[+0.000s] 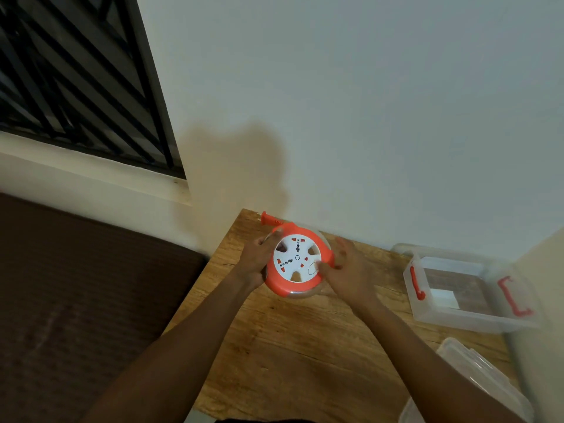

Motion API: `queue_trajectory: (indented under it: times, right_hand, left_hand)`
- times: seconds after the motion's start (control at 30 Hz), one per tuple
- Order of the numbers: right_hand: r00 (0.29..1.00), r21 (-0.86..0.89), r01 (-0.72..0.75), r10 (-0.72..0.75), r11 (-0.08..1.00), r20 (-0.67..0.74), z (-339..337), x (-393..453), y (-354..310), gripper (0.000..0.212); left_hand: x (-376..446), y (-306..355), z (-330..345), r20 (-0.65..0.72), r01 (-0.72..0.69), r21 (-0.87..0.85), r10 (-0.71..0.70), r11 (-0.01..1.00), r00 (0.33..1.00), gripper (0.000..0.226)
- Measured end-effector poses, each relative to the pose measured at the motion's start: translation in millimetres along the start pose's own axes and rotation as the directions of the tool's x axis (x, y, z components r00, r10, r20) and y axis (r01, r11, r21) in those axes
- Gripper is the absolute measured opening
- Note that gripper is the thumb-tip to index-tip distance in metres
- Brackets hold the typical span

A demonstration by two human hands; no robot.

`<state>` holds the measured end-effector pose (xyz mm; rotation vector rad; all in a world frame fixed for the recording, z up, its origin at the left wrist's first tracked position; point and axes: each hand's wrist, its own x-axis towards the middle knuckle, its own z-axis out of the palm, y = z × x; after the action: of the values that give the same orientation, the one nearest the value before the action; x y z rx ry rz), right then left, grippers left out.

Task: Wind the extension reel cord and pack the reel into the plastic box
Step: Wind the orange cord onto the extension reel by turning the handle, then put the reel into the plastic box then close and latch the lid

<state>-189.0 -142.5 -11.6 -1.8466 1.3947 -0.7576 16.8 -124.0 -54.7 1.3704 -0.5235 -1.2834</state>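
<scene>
The extension reel (297, 261) is round, with an orange rim, a white socket face and an orange handle sticking out at its upper left. It is held tilted above the far part of the wooden table (305, 346). My left hand (254, 259) grips the reel's left rim. My right hand (345, 270) is at the right rim, thumb on the white face, fingers blurred. The clear plastic box (427, 312) with orange latches stands open at the right. No loose cord shows.
A clear plastic lid (476, 380) lies at the table's near right corner. A white wall backs the table, with a barred window (76, 80) at upper left. A dark brown surface (76, 300) lies left of the table.
</scene>
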Motion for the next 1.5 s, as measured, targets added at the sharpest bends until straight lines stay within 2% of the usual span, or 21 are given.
queue_trajectory:
  times: [0.03,0.07,0.1,0.27,0.37,0.47,0.6,0.87,0.97,1.03,1.13,1.23,1.3,1.4,1.5]
  right_hand:
    - [0.981,0.236,-0.193,0.18,0.952,0.074,4,1,4,0.045]
    - [0.932,0.387,-0.363,0.317,0.848,0.177,10,1,8,0.043]
    - [0.89,0.461,-0.455,0.382,0.762,0.247,15,1,12,0.044]
    - [0.836,0.521,-0.547,0.461,0.656,0.297,53,6,23,0.048]
    - [0.793,0.52,-0.604,0.517,0.604,0.322,75,12,29,0.053]
    - [0.786,0.467,-0.617,0.534,0.634,0.313,91,20,31,0.058]
    - [0.802,0.37,-0.597,0.532,0.712,0.272,103,29,30,0.059]
    - [0.824,0.36,-0.566,0.517,0.742,0.23,122,38,39,0.057]
    - [0.841,0.364,-0.541,0.5,0.758,0.207,126,39,42,0.055]
    - [0.866,0.311,-0.5,0.467,0.808,0.179,127,39,44,0.053]
    - [0.897,0.227,-0.441,0.419,0.868,0.141,123,37,48,0.043]
    - [0.906,0.18,-0.42,0.401,0.89,0.133,112,28,58,0.031]
    - [0.916,0.156,-0.396,0.377,0.905,0.137,100,16,69,0.031]
    - [0.926,0.139,-0.375,0.362,0.917,0.112,74,-9,92,0.025]
    - [0.913,0.146,-0.405,0.408,0.902,0.014,38,-39,112,0.02]
  left_hand:
    - [0,-2,-1,-0.009,0.001,-0.013,-0.002,1.0,1.0,0.04]
    - [0,-4,-3,-0.021,-0.002,-0.017,0.002,1.0,1.0,0.04]
    - [0,-6,-5,-0.031,-0.008,-0.01,0.008,1.0,0.999,0.038]
    - [1,-15,-29,-0.039,-0.048,0.075,0.051,0.996,0.998,0.028]
    - [6,-18,-44,-0.066,0.0,0.175,0.012,0.985,0.998,0.024]
    - [12,-23,-57,-0.083,0.021,0.254,0.0,0.967,0.997,0.023]
    - [20,-31,-69,-0.16,0.045,0.369,0.016,0.928,0.987,0.039]
    - [30,-41,-81,-0.232,0.044,0.473,0.076,0.88,0.97,0.03]
    - [30,-46,-77,-0.307,0.056,0.561,0.145,0.826,0.941,0.037]
    - [27,-51,-72,-0.33,0.061,0.62,0.19,0.782,0.925,0.039]
    - [23,-53,-65,-0.345,0.032,0.672,0.275,0.74,0.898,0.032]
    - [18,-55,-54,-0.277,0.005,0.813,0.38,0.582,0.882,0.038]
    - [12,-57,-39,-0.224,-0.022,0.857,0.412,0.514,0.883,0.045]
    - [7,-65,-3,-0.051,-0.189,0.857,0.443,0.479,0.895,0.047]
    - [6,-71,48,0.163,-0.353,0.803,0.393,0.48,0.905,0.043]
